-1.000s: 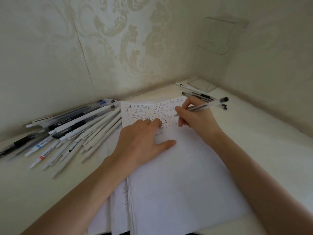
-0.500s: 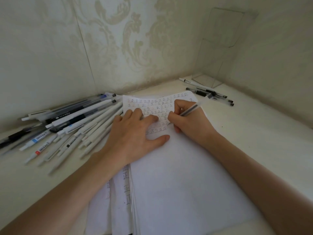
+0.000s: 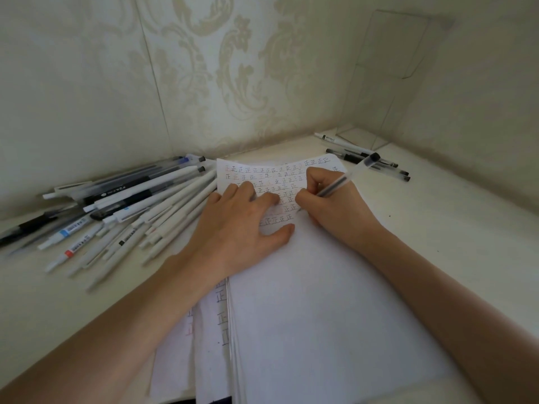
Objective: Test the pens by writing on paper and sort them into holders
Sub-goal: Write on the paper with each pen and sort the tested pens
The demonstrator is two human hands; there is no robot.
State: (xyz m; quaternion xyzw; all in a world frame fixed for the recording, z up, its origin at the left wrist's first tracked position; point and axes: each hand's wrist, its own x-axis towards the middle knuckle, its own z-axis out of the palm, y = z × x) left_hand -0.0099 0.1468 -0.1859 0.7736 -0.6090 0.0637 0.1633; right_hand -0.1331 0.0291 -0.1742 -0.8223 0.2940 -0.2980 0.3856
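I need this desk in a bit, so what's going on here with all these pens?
A person is testing pens. The right hand grips a clear pen with its tip on a sheet of paper, beside rows of written marks, while the left hand presses the sheet flat. A big pile of pens lies to the left; a few pens lie at the far right near a clear holder.
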